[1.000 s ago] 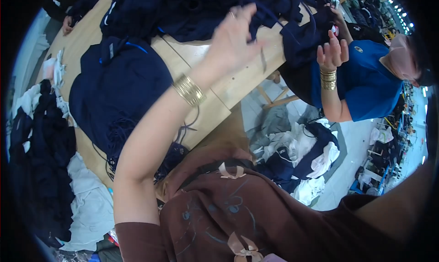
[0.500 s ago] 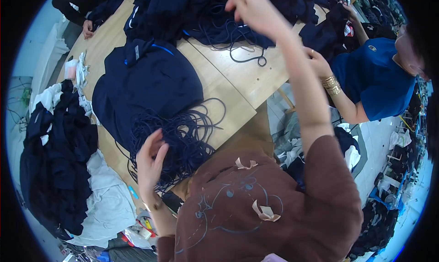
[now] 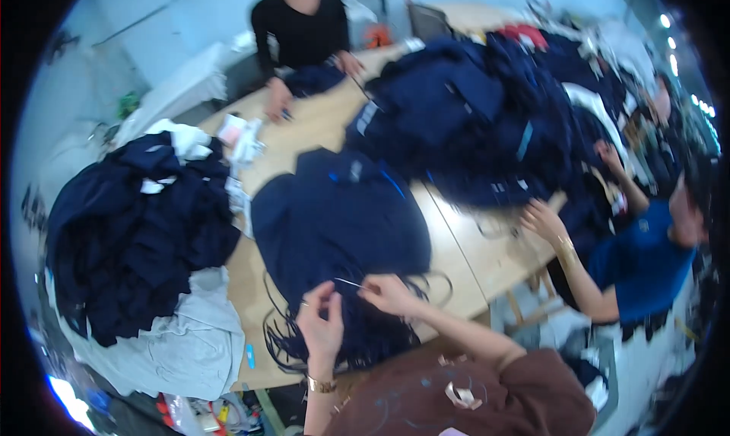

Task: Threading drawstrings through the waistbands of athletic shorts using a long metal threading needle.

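Note:
My right hand [image 3: 386, 293] pinches a thin, pale, needle-like rod [image 3: 348, 283] that points toward my left hand. Just left of it, my left hand [image 3: 321, 328] is raised with thumb and fingertips drawn together; whatever lies between them is too small to make out. Both hands are over a dark navy garment [image 3: 342, 223] spread on the wooden table [image 3: 296, 141], with a blue trim line near its far end. A tangle of dark navy cords [image 3: 384, 337] lies on the near part of the garment, partly behind my hands, and loose loops spill off both sides.
A large heap of navy garments [image 3: 464, 116] covers the table's far right. At left stands another dark pile [image 3: 137, 238] with pale grey cloth [image 3: 190, 337] beneath. A co-worker in black [image 3: 300, 33] stands across; another in blue [image 3: 646, 265] works at right.
My right hand has come down from high over the far heap to beside my left hand, and a thin rod now shows in it. The view has shifted, showing more of the far side.

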A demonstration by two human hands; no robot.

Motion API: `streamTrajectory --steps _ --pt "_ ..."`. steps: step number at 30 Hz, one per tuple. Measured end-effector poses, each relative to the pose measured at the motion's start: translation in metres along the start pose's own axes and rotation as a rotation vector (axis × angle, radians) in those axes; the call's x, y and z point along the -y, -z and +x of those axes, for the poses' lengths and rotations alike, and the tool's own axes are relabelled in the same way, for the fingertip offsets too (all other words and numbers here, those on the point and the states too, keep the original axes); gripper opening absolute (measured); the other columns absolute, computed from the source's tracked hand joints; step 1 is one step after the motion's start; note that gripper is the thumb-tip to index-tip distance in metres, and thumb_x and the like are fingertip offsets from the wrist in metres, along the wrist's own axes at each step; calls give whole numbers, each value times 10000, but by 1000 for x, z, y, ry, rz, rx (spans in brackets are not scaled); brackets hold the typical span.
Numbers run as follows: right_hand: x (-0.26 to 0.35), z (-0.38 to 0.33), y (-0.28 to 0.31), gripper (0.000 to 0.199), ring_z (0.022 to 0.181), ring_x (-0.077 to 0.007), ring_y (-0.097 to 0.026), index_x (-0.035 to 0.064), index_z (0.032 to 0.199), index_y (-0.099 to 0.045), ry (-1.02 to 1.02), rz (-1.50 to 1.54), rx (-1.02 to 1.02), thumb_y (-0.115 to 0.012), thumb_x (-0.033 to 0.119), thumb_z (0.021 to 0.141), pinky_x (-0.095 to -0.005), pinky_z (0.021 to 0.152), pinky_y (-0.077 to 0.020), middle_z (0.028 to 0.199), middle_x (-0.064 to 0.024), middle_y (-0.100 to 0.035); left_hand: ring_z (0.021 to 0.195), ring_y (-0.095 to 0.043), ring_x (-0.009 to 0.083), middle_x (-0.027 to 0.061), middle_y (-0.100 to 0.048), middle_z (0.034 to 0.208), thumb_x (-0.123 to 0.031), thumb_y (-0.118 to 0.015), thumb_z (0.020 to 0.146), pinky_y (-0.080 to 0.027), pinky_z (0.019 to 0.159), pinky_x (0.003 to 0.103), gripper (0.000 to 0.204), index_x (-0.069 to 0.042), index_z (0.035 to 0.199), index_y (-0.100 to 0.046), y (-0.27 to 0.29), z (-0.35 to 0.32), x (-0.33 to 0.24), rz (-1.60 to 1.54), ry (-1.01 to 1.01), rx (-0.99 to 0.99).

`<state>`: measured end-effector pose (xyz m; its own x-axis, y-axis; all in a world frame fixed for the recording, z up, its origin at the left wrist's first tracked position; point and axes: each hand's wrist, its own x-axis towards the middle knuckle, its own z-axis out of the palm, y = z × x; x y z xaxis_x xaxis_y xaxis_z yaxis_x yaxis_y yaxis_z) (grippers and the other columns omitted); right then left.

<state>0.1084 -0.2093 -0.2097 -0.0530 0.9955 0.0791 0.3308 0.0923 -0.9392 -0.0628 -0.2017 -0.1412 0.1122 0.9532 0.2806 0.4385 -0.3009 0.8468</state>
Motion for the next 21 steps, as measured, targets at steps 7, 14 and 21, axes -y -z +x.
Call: streamTrajectory --steps 7,14,21 --pt "-8 -10 -15 355 553 -170 -568 1 794 -640 -165 -75 115 -677 353 815 -327 544 -436 611 -112 -597 857 -626 157 103 -638 951 -12 -631 824 -509 720 250 254 -13 1077 -604 -8 4 -12 -106 -53 37" --pt "19 -8 30 324 587 -310 -585 8 740 -622 -13 -291 51 -604 304 868 -379 534 -429 643 -155 -594 931 -609 144 93 -624 1022 -7 -630 832 -504 750 241 278 -1 1106 -586 -12 4 -8 -190 20 13" --pt "93 0 70 213 517 -67 -471 22 764 -564 59 232 70 -545 158 928 -241 465 -372 597 -3 -515 998 -599 208 146 -592 1151 -94 -563 898 -472 863 296 368 -7 1247 -486 -33 20 -38 -404 -106 288"
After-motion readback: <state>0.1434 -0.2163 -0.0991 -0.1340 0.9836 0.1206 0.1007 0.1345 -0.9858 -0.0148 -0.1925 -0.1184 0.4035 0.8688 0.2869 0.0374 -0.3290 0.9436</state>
